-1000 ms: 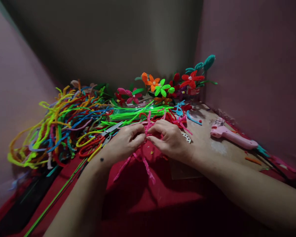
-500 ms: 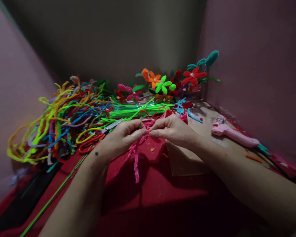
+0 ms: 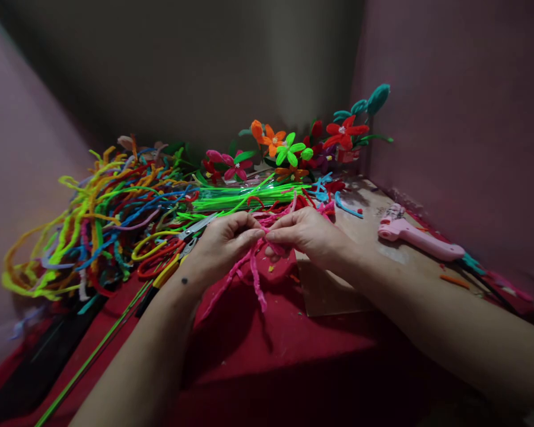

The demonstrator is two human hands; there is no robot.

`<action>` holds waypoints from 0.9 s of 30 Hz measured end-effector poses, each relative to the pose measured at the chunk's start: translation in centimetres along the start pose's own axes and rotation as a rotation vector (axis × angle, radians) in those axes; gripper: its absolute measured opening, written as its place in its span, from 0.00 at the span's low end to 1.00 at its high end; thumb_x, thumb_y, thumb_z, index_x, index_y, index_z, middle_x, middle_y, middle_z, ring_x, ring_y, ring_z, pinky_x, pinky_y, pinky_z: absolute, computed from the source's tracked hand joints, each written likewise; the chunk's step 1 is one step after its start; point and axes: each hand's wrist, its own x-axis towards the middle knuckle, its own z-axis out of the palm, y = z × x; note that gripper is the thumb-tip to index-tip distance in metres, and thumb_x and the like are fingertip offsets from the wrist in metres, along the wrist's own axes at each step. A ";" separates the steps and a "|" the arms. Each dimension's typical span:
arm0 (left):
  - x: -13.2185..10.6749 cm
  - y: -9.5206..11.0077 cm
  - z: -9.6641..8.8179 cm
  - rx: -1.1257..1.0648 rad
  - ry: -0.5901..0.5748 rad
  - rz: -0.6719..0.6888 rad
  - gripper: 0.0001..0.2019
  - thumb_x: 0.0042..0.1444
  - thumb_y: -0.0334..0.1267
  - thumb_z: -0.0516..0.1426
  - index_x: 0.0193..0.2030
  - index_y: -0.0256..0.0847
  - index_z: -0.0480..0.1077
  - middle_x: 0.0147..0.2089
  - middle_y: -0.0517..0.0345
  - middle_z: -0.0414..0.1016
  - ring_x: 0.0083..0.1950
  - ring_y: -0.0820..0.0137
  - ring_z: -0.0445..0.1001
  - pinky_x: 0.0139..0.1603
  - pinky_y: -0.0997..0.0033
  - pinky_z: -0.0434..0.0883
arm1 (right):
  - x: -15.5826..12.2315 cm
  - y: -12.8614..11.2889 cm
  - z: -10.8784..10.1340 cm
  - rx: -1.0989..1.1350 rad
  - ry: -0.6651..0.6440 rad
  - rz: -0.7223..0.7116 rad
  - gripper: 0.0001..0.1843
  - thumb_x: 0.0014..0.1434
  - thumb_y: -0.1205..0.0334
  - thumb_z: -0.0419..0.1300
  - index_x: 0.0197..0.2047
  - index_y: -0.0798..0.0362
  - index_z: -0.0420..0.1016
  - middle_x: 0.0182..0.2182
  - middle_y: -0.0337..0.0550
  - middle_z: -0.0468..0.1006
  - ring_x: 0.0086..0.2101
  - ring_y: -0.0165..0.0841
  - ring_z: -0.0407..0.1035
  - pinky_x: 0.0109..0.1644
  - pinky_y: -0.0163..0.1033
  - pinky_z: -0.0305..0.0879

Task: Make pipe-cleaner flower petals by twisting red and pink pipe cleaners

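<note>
Pink pipe cleaners [image 3: 256,279] hang in several strands below my fingers, over the red cloth [image 3: 302,338]. My left hand [image 3: 225,246] pinches them between thumb and forefinger. Close against its fingertips, my right hand [image 3: 305,234] pinches the same pink strands from the other side. The exact spot where the strands meet is partly hidden by the fingertips. More pink and red pieces lie just behind my hands. Scissors with red and yellow handles [image 3: 153,255] rest left of my left hand.
A pile of multicoloured pipe cleaners [image 3: 89,225] lies at left. Behind my hands are green stems [image 3: 249,198] and fuzzy flowers [image 3: 289,149]. A pink glue gun [image 3: 420,237] lies right, near the wall. Cardboard [image 3: 329,293] sits under my right forearm.
The dangling pink strands have swung and shifted slightly right. My hands remain pinched together, with the right fingers a little more curled. The view has shifted slightly, showing more of the yellow-handled tool.
</note>
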 end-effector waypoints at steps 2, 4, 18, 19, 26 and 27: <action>0.1 -0.3 0.3 -0.131 0.014 -0.080 0.07 0.48 0.38 0.58 0.27 0.35 0.68 0.19 0.65 0.62 0.19 0.81 0.56 0.19 0.80 0.53 | 0.0 0.1 0.1 -0.020 0.031 -0.004 0.10 0.47 0.69 0.56 0.18 0.60 0.73 0.15 0.40 0.70 0.18 0.24 0.59 0.24 0.32 0.55; 0.2 -0.7 0.6 -0.259 0.042 -0.133 0.07 0.46 0.38 0.60 0.26 0.35 0.69 0.17 0.65 0.63 0.17 0.81 0.57 0.17 0.80 0.54 | 0.0 0.1 0.3 -0.011 0.070 0.011 0.09 0.47 0.69 0.56 0.19 0.60 0.73 0.15 0.39 0.70 0.18 0.23 0.58 0.24 0.32 0.54; 0.2 -0.7 2.3 -0.399 0.126 -0.134 0.06 0.47 0.35 0.59 0.27 0.34 0.68 0.20 0.59 0.72 0.22 0.73 0.71 0.23 0.75 0.70 | 0.2 1.1 0.6 -0.033 0.134 0.055 0.09 0.49 0.67 0.57 0.20 0.59 0.73 0.15 0.39 0.70 0.16 0.22 0.56 0.20 0.32 0.49; 0.1 -0.4 2.4 -0.333 0.148 -0.127 0.05 0.47 0.34 0.58 0.27 0.34 0.68 0.20 0.59 0.72 0.21 0.74 0.71 0.22 0.76 0.69 | 0.2 1.2 0.6 -0.035 0.128 0.061 0.09 0.49 0.67 0.57 0.20 0.59 0.73 0.15 0.40 0.70 0.16 0.23 0.57 0.20 0.32 0.50; 0.0 0.1 2.6 -0.052 0.274 -0.092 0.05 0.48 0.32 0.55 0.23 0.36 0.66 0.14 0.66 0.63 0.15 0.80 0.59 0.15 0.81 0.56 | 0.3 1.3 0.9 -0.041 0.076 0.123 0.10 0.50 0.69 0.58 0.19 0.60 0.72 0.12 0.37 0.67 0.15 0.22 0.57 0.20 0.31 0.52; 0.0 0.0 2.6 -0.037 0.284 -0.089 0.06 0.49 0.33 0.55 0.23 0.36 0.66 0.14 0.66 0.62 0.15 0.80 0.58 0.15 0.81 0.55 | 0.3 1.1 0.9 -0.041 0.070 0.142 0.11 0.51 0.69 0.57 0.19 0.60 0.71 0.12 0.37 0.67 0.14 0.22 0.57 0.19 0.30 0.52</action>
